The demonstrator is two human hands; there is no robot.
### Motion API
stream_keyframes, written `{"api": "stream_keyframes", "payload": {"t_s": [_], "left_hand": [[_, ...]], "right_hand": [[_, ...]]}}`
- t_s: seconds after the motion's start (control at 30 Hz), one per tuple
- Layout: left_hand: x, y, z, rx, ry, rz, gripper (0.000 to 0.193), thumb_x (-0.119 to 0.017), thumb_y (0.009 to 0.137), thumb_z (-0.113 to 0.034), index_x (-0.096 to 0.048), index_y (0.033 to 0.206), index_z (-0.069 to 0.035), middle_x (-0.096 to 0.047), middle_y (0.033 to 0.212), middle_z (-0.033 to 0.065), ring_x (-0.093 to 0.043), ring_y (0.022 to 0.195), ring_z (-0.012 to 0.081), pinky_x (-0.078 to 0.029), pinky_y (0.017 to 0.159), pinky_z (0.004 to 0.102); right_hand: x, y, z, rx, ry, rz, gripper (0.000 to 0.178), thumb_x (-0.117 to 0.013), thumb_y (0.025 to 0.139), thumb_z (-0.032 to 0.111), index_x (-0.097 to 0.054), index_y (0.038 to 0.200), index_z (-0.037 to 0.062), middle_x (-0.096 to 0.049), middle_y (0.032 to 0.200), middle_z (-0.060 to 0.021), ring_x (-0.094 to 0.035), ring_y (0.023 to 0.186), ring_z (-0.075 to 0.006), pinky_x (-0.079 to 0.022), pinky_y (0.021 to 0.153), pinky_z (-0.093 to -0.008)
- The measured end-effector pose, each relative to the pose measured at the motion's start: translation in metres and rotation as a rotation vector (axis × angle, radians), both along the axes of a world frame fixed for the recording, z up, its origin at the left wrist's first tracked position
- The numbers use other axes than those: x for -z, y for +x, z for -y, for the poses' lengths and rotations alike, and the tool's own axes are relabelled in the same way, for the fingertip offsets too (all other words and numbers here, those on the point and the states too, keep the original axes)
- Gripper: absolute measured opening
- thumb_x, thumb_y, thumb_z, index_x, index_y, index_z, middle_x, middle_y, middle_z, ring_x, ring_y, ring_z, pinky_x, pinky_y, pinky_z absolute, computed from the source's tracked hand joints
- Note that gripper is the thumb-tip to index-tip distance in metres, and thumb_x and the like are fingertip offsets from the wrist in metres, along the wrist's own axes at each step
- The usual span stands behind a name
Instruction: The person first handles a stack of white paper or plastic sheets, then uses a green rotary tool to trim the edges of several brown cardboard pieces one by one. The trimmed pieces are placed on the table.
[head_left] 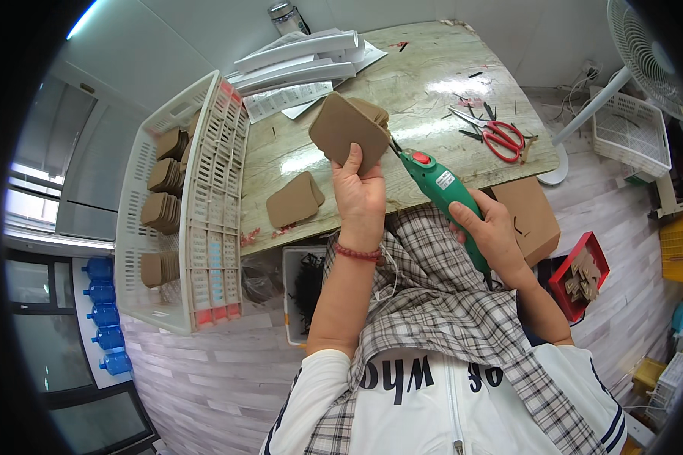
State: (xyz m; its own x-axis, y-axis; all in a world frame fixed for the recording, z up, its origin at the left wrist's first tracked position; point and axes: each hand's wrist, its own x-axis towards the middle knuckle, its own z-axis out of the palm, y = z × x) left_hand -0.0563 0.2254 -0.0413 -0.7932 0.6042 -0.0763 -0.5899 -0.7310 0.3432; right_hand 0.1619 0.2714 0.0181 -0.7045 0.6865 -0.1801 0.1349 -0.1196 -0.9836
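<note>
My left hand [359, 186] grips a small stack of brown rounded-square pieces [343, 129], thumb on the front face, raised over the table. A green handheld electric tool [442, 182] with a red switch is held in my right hand [487, 227], fingers wrapped round its body. Its thin dark tip comes close to the right edge of the stack; whether it touches I cannot tell. On the table's near left part lie a few similar brown pieces [292, 201]. Red-handled scissors [501, 140] rest to the right, among dark scraps.
A white plastic crate [218, 205] at the left holds several piles of brown pieces. Papers [300, 72] and a flask [287, 17] are at the back of the table [425, 68]. Right of me are a cardboard box [527, 212], a red tray [563, 274] of scraps and a fan [649, 61].
</note>
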Motion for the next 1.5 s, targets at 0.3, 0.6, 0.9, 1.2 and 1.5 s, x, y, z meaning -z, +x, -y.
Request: {"api": "stream_keyframes", "payload": {"t_s": [0.3, 0.6, 0.9, 1.2, 1.5], "left_hand": [[-0.001, 0.014, 0.001, 0.028, -0.032, 0.010, 0.039, -0.060, 0.090, 0.005, -0.052, 0.127, -0.004, -0.057, 0.127, 0.0102, -0.056, 0.118, 0.0269, -0.047, 0.105, 0.0430], [0.009, 0.030, 0.004, 0.093, -0.113, -0.099, 0.040, -0.061, 0.089, 0.007, -0.051, 0.126, -0.005, -0.060, 0.123, 0.0088, -0.059, 0.113, 0.0234, -0.051, 0.100, 0.0380], [0.023, 0.043, 0.013, 0.171, -0.146, -0.178, 0.037, -0.061, 0.089, 0.007, -0.053, 0.123, -0.005, -0.062, 0.119, 0.0082, -0.063, 0.107, 0.0205, -0.055, 0.093, 0.0357], [0.029, 0.012, 0.043, 0.244, -0.335, -0.431, 0.038, -0.062, 0.086, 0.009, -0.058, 0.122, -0.003, -0.066, 0.115, 0.0083, -0.066, 0.101, 0.0180, -0.056, 0.088, 0.0319], [0.015, -0.026, 0.074, 0.447, -0.569, -0.681, 0.044, -0.061, 0.082, 0.011, -0.061, 0.124, -0.002, -0.068, 0.112, 0.0047, -0.064, 0.101, 0.0125, -0.050, 0.090, 0.0272]], "right_hand": [[0.002, 0.003, -0.006, -0.027, 0.045, 0.021, 0.035, -0.063, 0.095, 0.031, -0.062, 0.111, 0.0002, -0.061, 0.076, -0.0021, -0.053, 0.059, -0.0047, -0.044, 0.054, -0.0203], [0.000, 0.000, -0.010, 0.034, 0.035, -0.038, 0.037, -0.067, 0.092, 0.031, -0.064, 0.106, -0.0024, -0.058, 0.071, -0.0009, -0.052, 0.057, -0.0051, -0.044, 0.052, -0.0219], [-0.004, 0.002, -0.020, 0.051, 0.021, -0.025, 0.036, -0.067, 0.092, 0.032, -0.065, 0.105, -0.0009, -0.059, 0.071, -0.0009, -0.053, 0.057, -0.0051, -0.044, 0.053, -0.0212], [-0.007, 0.021, -0.030, -0.027, -0.008, 0.020, 0.036, -0.067, 0.092, 0.030, -0.064, 0.109, -0.0017, -0.059, 0.074, -0.0014, -0.053, 0.060, -0.0060, -0.044, 0.054, -0.0216], [0.002, 0.039, -0.036, -0.177, 0.078, 0.129, 0.036, -0.069, 0.090, 0.028, -0.064, 0.110, -0.0011, -0.061, 0.075, -0.0012, -0.053, 0.062, -0.0063, -0.044, 0.055, -0.0224]]}}
